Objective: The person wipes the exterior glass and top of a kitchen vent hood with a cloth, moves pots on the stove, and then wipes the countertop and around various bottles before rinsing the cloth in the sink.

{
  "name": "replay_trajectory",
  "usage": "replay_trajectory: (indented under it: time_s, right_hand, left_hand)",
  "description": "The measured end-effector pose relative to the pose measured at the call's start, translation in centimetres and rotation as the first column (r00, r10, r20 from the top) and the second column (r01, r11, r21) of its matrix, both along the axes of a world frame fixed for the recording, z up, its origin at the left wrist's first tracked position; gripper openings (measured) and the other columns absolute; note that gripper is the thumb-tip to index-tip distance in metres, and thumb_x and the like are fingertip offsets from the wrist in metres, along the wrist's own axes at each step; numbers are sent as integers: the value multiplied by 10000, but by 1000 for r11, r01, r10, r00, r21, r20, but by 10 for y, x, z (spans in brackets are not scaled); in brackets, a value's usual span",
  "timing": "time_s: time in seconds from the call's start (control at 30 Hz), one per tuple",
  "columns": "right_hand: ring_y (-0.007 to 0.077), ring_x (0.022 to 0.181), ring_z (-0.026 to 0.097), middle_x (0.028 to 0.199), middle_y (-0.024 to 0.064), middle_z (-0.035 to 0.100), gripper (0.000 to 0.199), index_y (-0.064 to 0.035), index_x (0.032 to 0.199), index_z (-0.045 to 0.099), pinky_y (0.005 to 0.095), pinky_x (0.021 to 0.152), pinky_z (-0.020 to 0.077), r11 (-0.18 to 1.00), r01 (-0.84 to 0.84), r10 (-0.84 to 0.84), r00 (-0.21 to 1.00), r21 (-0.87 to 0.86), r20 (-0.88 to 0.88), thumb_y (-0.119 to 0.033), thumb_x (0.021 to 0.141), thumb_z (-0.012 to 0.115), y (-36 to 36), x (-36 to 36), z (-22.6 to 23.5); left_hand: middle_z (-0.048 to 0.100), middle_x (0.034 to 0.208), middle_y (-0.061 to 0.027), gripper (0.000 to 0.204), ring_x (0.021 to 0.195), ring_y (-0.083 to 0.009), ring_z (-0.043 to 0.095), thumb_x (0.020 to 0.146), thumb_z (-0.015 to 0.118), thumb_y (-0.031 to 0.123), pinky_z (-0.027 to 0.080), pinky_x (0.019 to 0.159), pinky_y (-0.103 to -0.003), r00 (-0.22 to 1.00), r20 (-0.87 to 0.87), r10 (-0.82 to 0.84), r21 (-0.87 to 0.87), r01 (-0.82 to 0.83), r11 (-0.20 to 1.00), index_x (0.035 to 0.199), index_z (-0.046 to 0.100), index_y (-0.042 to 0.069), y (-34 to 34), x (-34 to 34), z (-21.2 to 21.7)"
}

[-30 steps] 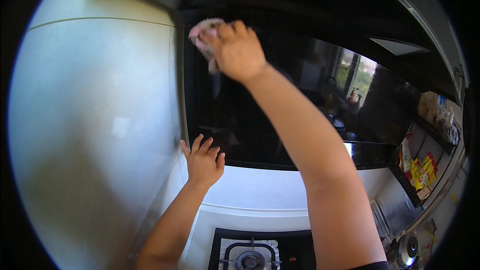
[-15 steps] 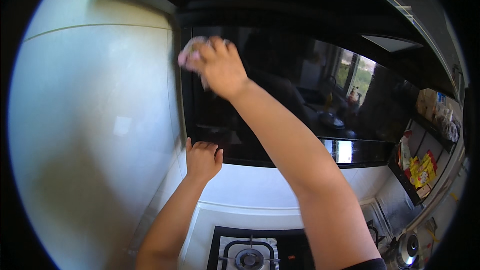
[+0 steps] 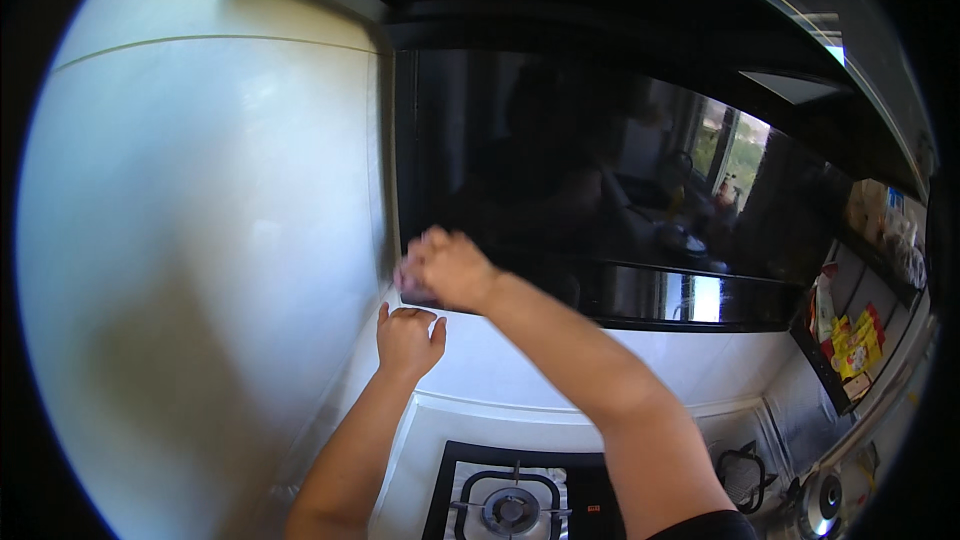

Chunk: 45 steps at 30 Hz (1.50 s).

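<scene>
My right hand point(image 3: 452, 265) is closed on a crumpled pinkish cloth point(image 3: 411, 278) at the lower left corner of the glossy black range hood panel point(image 3: 540, 160). Only part of the cloth shows past my fingers. Just beneath it, my left hand point(image 3: 406, 342) is raised at the hood's bottom left corner, back toward me. Its thumb and outer finger stand apart, while the middle fingers bend away from view. I see nothing in it; whether it touches the hood's lower edge I cannot tell.
A pale tiled wall point(image 3: 220, 240) rises close on the left. Below is a gas stove point(image 3: 510, 510) with a black pan support. On the right, a dark shelf rack point(image 3: 822, 365) holds yellow packets point(image 3: 857, 343), with a metal pot lid point(image 3: 825, 502) lower down.
My right hand has moved down with the cloth, from the panel's upper left to its lower left corner. The left hand stays almost in place, and the view has shifted slightly.
</scene>
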State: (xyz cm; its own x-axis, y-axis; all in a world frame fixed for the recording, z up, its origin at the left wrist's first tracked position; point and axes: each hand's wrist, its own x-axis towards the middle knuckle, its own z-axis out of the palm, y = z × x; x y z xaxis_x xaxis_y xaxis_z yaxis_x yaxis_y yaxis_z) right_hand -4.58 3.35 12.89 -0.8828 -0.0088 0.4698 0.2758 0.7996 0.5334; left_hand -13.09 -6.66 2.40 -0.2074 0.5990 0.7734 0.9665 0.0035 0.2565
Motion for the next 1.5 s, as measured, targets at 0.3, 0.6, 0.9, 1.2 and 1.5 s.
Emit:
replay_trajectory:
  time_s: [0.3, 0.6, 0.9, 1.2, 1.5]
  right_hand:
    - [267, 1180, 454, 1234, 3, 523, 319, -202, 1143, 642, 481, 923, 381, 937, 134, 49, 865, 323, -499, -156, 844, 540, -1, -14, 96]
    - [289, 1133, 459, 1171, 31, 533, 165, -149, 901, 709, 517, 885, 391, 990, -72, 115, 909, 121, -401, -199, 800, 588, 12, 31, -81]
    - [294, 1188, 446, 1273, 14, 475, 183, -140, 999, 708, 469, 895, 382, 979, 100, 12, 842, 177, -539, -169, 827, 651, 29, 136, 2]
    - [322, 1200, 441, 1296, 56, 493, 275, -182, 1062, 689, 497, 911, 404, 978, 124, -33, 884, 165, -466, -104, 805, 632, 14, 235, -14]
    - [314, 1247, 405, 1340, 56, 448, 225, -168, 1082, 668, 463, 954, 400, 943, 333, -333, 942, -6, -50, -165, 869, 598, 47, 305, -57]
  left_hand:
    - [601, 1208, -199, 393, 1173, -383, 510, 768, 673, 220, 371, 1002, -490, 999, -23, 34, 90, -32, 995, 1099, 656, 9, -2, 1, -6]
    - [643, 1153, -155, 240, 1148, -352, 542, 728, 665, 157, 353, 1010, -547, 999, 32, 44, -199, -36, 979, 928, 726, 40, 8, 2, -23]
    - [310, 1494, -200, 562, 1323, -410, 349, 740, 686, 82, 307, 1079, -483, 998, -58, -36, 124, 43, 991, 1286, 553, 60, 24, 28, 5]
    - [102, 1566, -156, 679, 1421, -366, 189, 808, 667, 160, 210, 1114, -563, 985, -148, -86, -64, 78, 995, 1429, 395, 127, 27, 79, 52]
    - [86, 1577, -143, 740, 1441, -325, 161, 833, 671, 270, 162, 1130, -567, 961, -223, -167, -295, 97, 950, 1473, 310, 187, 35, 133, 87]
